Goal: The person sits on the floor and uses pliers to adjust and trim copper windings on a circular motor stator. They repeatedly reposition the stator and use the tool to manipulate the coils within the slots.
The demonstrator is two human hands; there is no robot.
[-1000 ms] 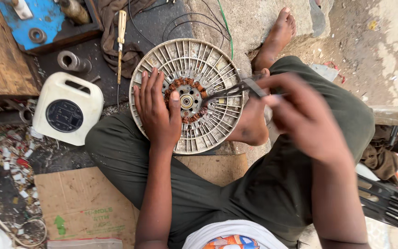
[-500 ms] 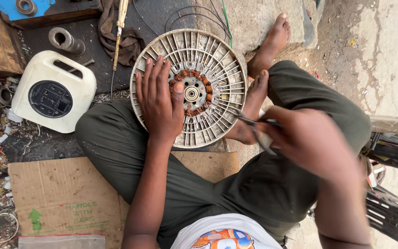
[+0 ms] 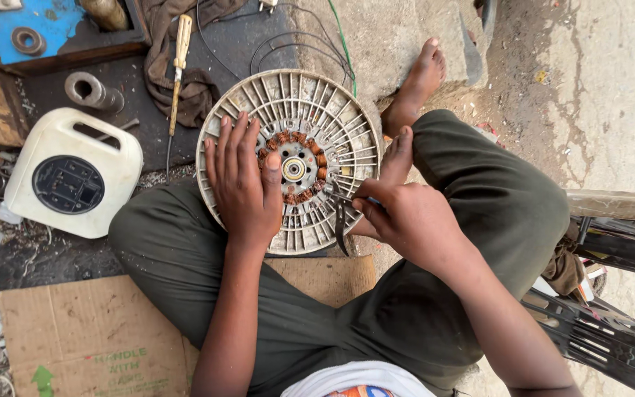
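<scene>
The ribbed motor disc lies flat against the person's lap. The left hand presses open-palmed on its nine o'clock half, fingers pointing to twelve. The right hand, closed around pliers, sits at four o'clock, nearer the copper-wound hub, tool tip aiming toward ten.
</scene>
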